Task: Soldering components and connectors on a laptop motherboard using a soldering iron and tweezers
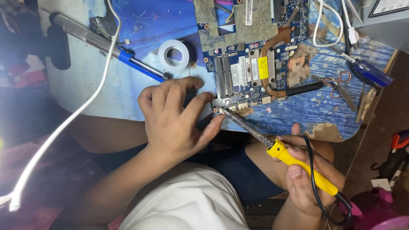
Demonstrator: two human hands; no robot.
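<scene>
A person sits at a worn blue table, seen from above. The right hand has its fingers wrapped shut around the yellow handle of a soldering iron, held like a pen so the metal tip slants up and left onto the near edge of a blue circuit board. The left hand lies flat just left of the tip, fingers loosely spread and gripping nothing, fingertips pressing at the board's near left corner — seemingly to steady it. The board lies at the table's middle, running to the far edge, with a copper heat pipe on it. A white tape roll sits just left of it, a blue-handled tool farther left, scissors to the right. A white cable trails across the left.
</scene>
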